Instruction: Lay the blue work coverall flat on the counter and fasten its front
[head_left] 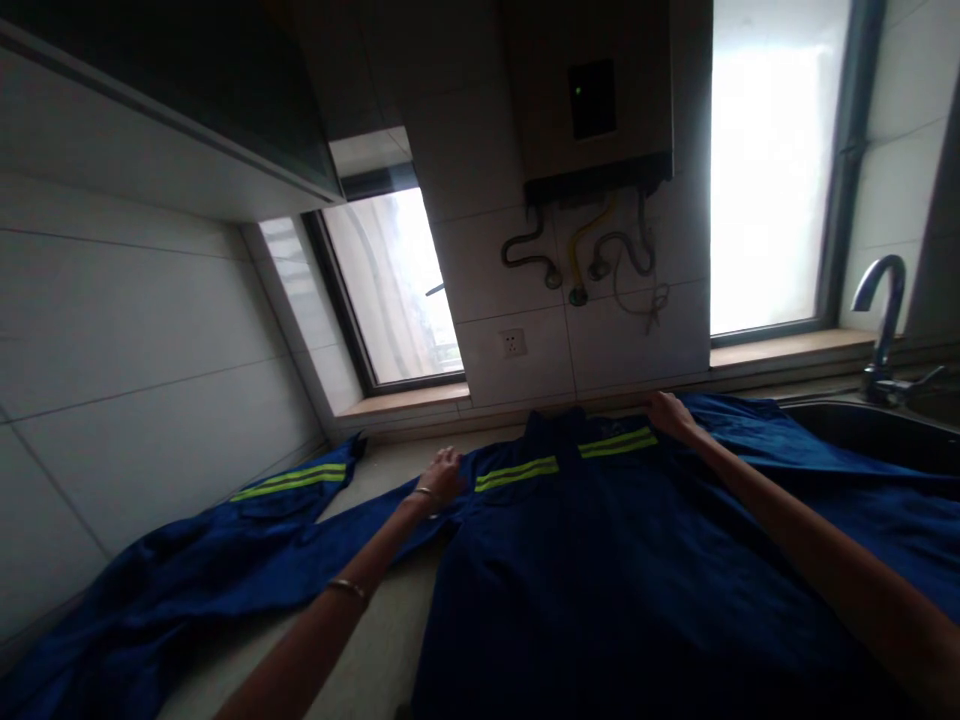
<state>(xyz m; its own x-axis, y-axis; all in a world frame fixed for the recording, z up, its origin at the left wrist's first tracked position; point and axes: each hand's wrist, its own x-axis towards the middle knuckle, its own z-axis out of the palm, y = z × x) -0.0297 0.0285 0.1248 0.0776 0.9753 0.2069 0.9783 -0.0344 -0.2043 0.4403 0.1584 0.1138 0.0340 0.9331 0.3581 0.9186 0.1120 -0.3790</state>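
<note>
The left hand (pixel 441 480), fingers bent, is at the shoulder of a dark blue jacket (pixel 517 570) lying spread on the table; whether it pinches the cloth I cannot tell. Starting from the far left, more blue cloth with a yellow-green striped band (pixel 292 482) lies along the tiled wall (pixel 135 350). Next comes the left forearm, with a bracelet (pixel 349 587) around it, crossing over blue cloth. In the middle, the jacket shows two striped bands across its chest, its collar towards the back wall. The right hand (pixel 673 415) touches the other shoulder, its grip too dark to tell. Further right, blue cloth reaches the dark sink (pixel 847 425), beneath a curved faucet (pixel 886 310).
</note>
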